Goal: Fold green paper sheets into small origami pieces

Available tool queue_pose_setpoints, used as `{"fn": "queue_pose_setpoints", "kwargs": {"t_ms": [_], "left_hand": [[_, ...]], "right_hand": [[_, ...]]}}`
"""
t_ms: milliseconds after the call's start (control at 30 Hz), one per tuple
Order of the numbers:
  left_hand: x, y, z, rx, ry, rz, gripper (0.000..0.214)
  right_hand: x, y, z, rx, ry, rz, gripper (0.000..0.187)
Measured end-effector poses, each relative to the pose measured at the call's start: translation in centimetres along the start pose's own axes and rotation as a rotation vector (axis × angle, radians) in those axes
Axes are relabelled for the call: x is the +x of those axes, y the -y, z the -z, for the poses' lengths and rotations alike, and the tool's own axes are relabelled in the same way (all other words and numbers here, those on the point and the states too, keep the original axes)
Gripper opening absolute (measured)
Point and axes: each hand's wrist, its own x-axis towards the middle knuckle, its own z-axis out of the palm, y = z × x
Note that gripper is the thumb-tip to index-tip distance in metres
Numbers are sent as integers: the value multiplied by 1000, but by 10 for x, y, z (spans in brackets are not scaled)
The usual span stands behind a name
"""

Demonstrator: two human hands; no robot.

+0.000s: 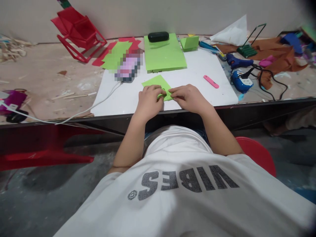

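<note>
Green paper point(157, 81) gripped in both hands near the table's front edge.
The paper is pinched by the fingertips of the right hand point(189, 97) and held beneath the curled fingers of the left hand point(149, 101), over a white sheet point(198, 65). Behind it, a larger green sheet point(164, 56) is topped by a black case point(158, 37).

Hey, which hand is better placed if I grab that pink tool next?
Probably your right hand: it's nearer the pink tool. Your left hand is farther off; both are at the green paper.
</note>
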Motion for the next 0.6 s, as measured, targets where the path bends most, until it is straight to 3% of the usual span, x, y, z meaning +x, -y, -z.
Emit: {"fn": "queue_pose_setpoints", "kwargs": {"t_ms": [167,367,600], "left_hand": [[-2,0,0,11,-13,-19,29],[-5,-2,0,1,-2,-104,50],[-2,2,-2,-23,22,-140,57]], "right_hand": [[1,0,0,5,10,21,33],[2,-3,-1,21,11,26,35],[0,-4,-4,18,-29,45,31]]}}
